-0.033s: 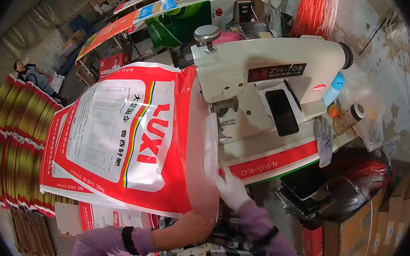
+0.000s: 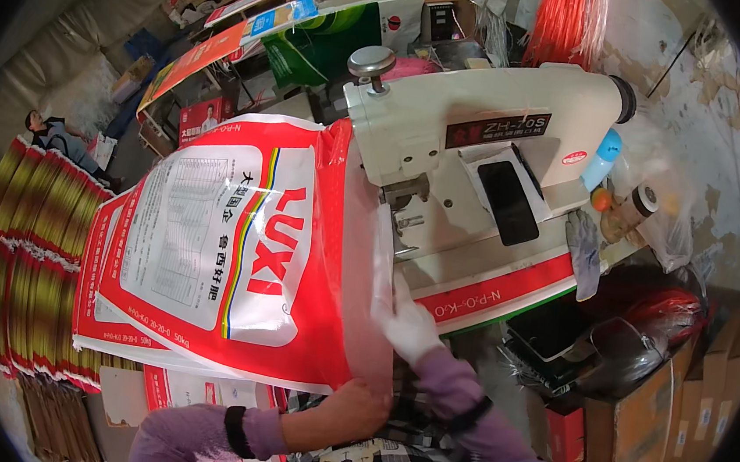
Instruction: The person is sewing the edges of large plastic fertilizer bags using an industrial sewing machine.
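Observation:
A big red and white woven sack [image 2: 184, 241] lies flat to the left, with a clear plastic liner [image 2: 364, 274] sticking out along its right edge. That edge sits by the needle area of a cream sewing machine [image 2: 486, 109]. My bare left hand [image 2: 352, 410] is closed on the sack's near right corner. My right hand [image 2: 413, 324], in a white glove, is closed at the liner's edge a little farther up. Its fingertips are partly hidden against the plastic.
On the machine's bed lies a black phone [image 2: 511, 204]. A grey glove [image 2: 583, 250] hangs over the table's right end. Bundled sacks [image 2: 24, 262] are stacked at left, cardboard boxes [image 2: 642, 440] stand at lower right. Another person [image 2: 66, 138] is at far left.
My right hand has shifted slightly up and to the left along the liner's edge. The sack and my left hand have hardly moved.

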Demonstrator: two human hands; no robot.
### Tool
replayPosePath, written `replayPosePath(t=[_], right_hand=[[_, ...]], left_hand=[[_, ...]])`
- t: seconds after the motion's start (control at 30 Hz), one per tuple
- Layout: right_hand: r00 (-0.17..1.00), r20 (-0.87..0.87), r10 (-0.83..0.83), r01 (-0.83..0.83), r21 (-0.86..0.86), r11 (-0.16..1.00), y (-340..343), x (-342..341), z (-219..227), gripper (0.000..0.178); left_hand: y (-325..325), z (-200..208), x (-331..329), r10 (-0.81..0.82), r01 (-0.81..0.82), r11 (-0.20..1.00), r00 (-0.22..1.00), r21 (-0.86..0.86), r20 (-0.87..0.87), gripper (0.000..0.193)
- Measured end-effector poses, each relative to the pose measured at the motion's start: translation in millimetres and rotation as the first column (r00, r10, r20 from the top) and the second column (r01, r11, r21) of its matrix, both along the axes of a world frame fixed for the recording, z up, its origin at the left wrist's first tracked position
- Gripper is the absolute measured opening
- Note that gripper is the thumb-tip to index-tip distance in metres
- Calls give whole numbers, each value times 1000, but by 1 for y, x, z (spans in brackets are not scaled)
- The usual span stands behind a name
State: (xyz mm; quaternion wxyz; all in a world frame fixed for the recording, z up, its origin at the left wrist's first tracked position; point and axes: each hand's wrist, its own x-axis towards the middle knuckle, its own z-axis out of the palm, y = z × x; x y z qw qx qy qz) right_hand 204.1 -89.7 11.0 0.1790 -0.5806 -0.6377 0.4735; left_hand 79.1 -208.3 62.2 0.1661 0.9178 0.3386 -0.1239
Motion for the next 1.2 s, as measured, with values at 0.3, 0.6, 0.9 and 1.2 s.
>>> replayPosePath(t=[0.3, 0.6, 0.9, 1.2], right_hand=[[867, 488, 101, -205, 163, 965, -25, -23, 0, 87], [859, 503, -101, -93, 346, 934, 106, -57, -49, 72], [892, 442, -99, -46, 306, 951, 84, -23, -31, 65], [978, -174, 115, 77, 815, 575, 19, 8, 69, 27]], left_hand=[[125, 56, -65, -289, 142, 891, 911, 432, 295, 8], [110, 149, -34, -185, 222, 912, 973, -346, 136, 47], [230, 191, -188, 130, -427, 506, 897, 749, 423, 67], [288, 256, -449, 542, -458, 21, 752, 889, 375, 19]])
